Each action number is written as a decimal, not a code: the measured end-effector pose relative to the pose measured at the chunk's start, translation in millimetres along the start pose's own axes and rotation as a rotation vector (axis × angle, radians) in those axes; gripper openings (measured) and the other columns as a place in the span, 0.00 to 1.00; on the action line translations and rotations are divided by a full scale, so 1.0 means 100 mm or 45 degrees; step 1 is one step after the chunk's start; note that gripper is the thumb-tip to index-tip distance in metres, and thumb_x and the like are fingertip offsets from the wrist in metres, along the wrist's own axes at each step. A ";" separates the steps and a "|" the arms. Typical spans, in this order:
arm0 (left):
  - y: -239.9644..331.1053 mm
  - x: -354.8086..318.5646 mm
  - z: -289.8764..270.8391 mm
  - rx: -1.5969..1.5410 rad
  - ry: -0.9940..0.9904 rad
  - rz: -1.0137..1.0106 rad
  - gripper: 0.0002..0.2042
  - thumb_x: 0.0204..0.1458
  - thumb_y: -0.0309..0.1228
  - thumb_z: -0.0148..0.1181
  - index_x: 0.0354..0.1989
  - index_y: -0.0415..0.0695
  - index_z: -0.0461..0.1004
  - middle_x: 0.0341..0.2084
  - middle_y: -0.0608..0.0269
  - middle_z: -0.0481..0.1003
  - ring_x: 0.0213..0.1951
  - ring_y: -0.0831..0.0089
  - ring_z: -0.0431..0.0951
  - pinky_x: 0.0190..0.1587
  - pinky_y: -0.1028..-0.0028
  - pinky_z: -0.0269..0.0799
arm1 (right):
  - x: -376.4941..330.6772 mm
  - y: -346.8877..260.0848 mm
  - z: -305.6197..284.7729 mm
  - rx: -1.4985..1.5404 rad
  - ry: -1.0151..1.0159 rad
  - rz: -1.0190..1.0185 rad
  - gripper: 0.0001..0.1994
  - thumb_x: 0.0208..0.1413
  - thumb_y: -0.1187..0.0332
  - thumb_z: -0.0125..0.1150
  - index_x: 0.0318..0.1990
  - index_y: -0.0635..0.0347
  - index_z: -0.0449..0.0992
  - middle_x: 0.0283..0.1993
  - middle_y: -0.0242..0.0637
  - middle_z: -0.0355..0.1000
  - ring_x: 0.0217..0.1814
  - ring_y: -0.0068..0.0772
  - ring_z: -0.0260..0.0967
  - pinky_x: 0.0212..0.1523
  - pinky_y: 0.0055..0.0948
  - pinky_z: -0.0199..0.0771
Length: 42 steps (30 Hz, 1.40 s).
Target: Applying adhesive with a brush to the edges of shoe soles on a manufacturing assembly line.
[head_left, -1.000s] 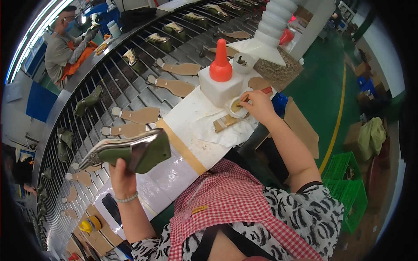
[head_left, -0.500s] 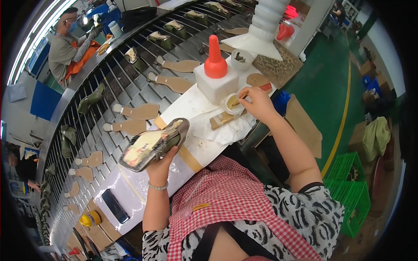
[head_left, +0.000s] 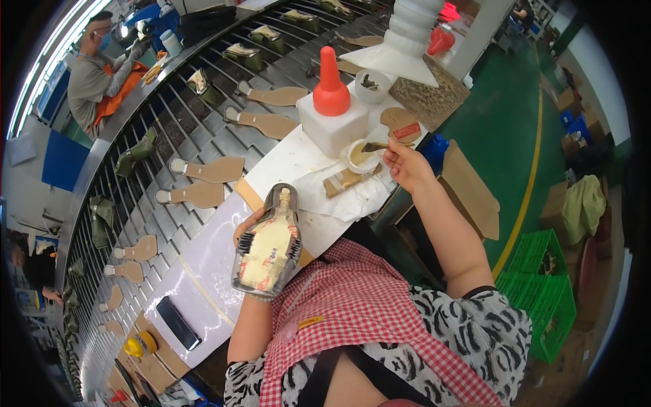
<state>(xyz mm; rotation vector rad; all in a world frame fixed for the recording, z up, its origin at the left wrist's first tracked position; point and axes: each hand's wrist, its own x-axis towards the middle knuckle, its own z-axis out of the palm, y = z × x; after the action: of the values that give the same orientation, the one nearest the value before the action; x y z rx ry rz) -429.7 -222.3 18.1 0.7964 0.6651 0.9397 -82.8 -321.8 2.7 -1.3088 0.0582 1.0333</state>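
Note:
My left hand [head_left: 248, 226] is closed around a shoe upper [head_left: 272, 244], held sole side up over the near edge of the work board. Its underside shows a cream-coloured inner panel with gathered dark edges. Between the thumb and fingers of my right hand [head_left: 405, 165] is a small brush [head_left: 381, 146], its dark bristles just above the rim of a small white cup [head_left: 359, 157] of yellowish liquid. Beside the cup stands a white square bottle [head_left: 332, 125] with a red cone-shaped cap [head_left: 330, 85].
Tan soles [head_left: 264, 123] lie on a curved metal roller conveyor, with more green shoe uppers [head_left: 135, 152] beyond. A phone [head_left: 178, 323] and a yellow tape roll [head_left: 140, 344] are at lower left. Green crates [head_left: 539, 292] stand right. A co-worker [head_left: 98, 78] sits across the conveyor.
My left hand has turned the shoe upper so its underside faces up and its toe end points nearer me. My right hand has lifted the brush out of the cup.

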 end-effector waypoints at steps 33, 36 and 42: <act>-0.47 -0.29 -0.18 1.191 -0.232 1.064 0.24 0.45 0.22 0.63 0.52 0.40 0.62 0.52 0.44 0.70 0.55 0.45 0.70 0.56 0.59 0.68 | -1.86 0.50 0.87 -0.715 -0.895 -0.622 0.05 0.54 0.77 0.60 0.38 0.66 0.74 0.41 0.40 0.74 0.42 0.23 0.70 0.45 0.22 0.70; -0.46 -0.29 -0.19 1.228 -0.241 1.084 0.24 0.44 0.23 0.63 0.51 0.41 0.62 0.52 0.43 0.70 0.55 0.43 0.70 0.56 0.57 0.68 | -1.92 0.50 0.86 -0.765 -1.051 -0.721 0.04 0.53 0.78 0.60 0.37 0.65 0.75 0.40 0.40 0.74 0.42 0.24 0.71 0.44 0.23 0.70; -0.43 -0.32 -0.16 1.236 -0.220 1.087 0.24 0.43 0.22 0.62 0.51 0.41 0.62 0.51 0.44 0.71 0.54 0.41 0.71 0.56 0.55 0.68 | -1.83 0.52 0.84 -0.808 -0.937 -0.851 0.05 0.52 0.78 0.62 0.37 0.65 0.75 0.40 0.42 0.74 0.41 0.27 0.72 0.43 0.24 0.70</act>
<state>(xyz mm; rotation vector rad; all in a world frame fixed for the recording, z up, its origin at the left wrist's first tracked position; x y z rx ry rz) -437.3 -261.7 -21.2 2.1106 0.6162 1.2767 -264.0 -366.6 94.2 -1.2675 -1.2660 0.9019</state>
